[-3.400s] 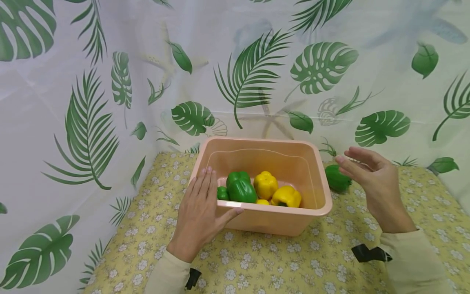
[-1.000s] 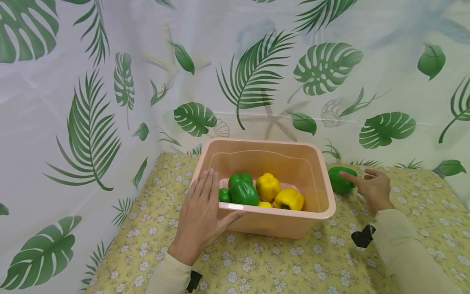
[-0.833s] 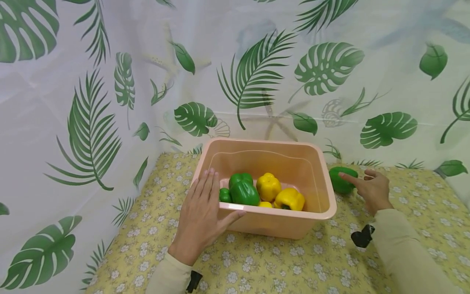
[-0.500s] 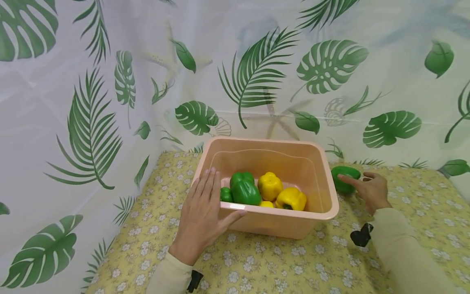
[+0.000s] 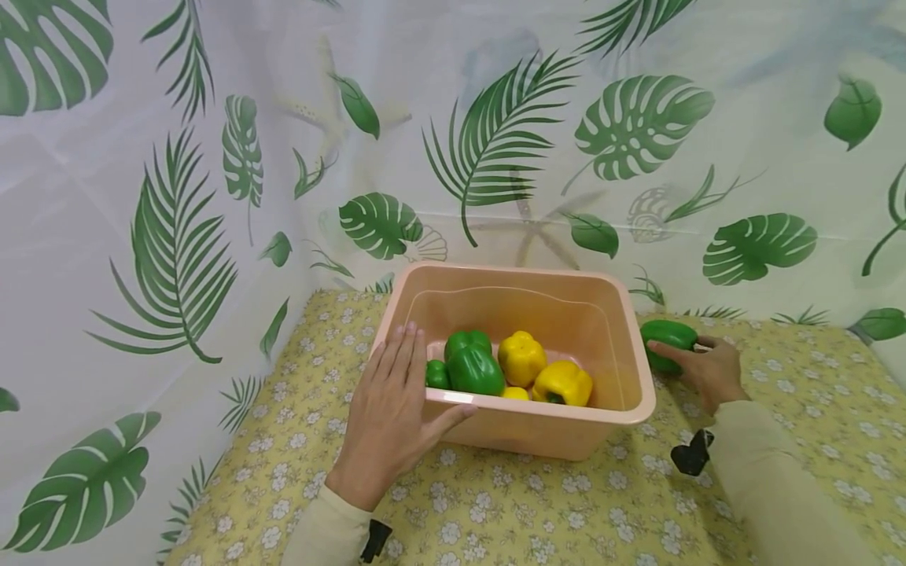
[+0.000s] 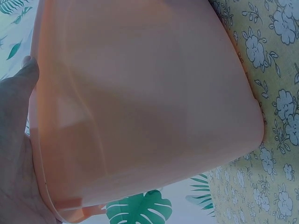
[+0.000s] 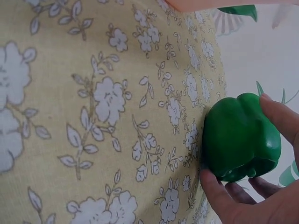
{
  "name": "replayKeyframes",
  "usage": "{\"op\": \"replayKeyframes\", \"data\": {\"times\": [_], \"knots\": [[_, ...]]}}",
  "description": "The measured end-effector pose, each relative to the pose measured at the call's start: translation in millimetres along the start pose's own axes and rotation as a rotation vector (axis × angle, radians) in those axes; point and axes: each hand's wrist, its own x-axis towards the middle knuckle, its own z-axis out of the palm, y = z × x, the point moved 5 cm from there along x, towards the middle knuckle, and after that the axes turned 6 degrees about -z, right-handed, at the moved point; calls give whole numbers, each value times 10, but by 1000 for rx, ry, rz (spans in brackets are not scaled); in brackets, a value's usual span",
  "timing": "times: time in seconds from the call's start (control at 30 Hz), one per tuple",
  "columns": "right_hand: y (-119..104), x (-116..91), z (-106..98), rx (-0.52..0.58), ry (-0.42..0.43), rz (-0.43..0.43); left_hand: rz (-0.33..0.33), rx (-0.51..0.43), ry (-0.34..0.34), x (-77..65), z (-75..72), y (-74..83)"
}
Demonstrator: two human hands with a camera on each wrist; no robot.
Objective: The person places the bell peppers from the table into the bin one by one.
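Observation:
A green bell pepper (image 5: 669, 343) lies on the cloth just right of the peach plastic bin (image 5: 510, 428). My right hand (image 5: 713, 371) holds it, thumb on one side and fingers curled at its stem end. In the right wrist view this bell pepper (image 7: 240, 135) sits against the cloth, with the fingers (image 7: 219, 193) at its lower end. At the bin's near left corner, my left hand (image 5: 389, 417) rests straight-fingered on the rim, thumb along the front edge. Inside the bin are a large green bell pepper (image 5: 474, 368), a smaller green one (image 5: 436, 375) and several yellow bell peppers (image 5: 522, 358).
A yellow floral cloth (image 5: 495, 519) covers the table. Behind it and on the left hangs a white curtain (image 5: 283, 47) printed with green leaves. The bin's right wall stands close beside the pepper in my right hand.
From raised beside the loose green pepper, my right hand has come down and taken hold of it; the pepper has turned slightly. My left hand stays on the bin's rim.

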Motion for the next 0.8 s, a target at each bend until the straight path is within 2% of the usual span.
{"op": "replayKeyframes", "data": {"times": [0.5,0.8], "knots": [[24,-8,3,11,-49,-53,-3,8,-2,2,-6,17],[61,2,18,40,-64,-30,-10,15,-14,-5,-1,10]]}}
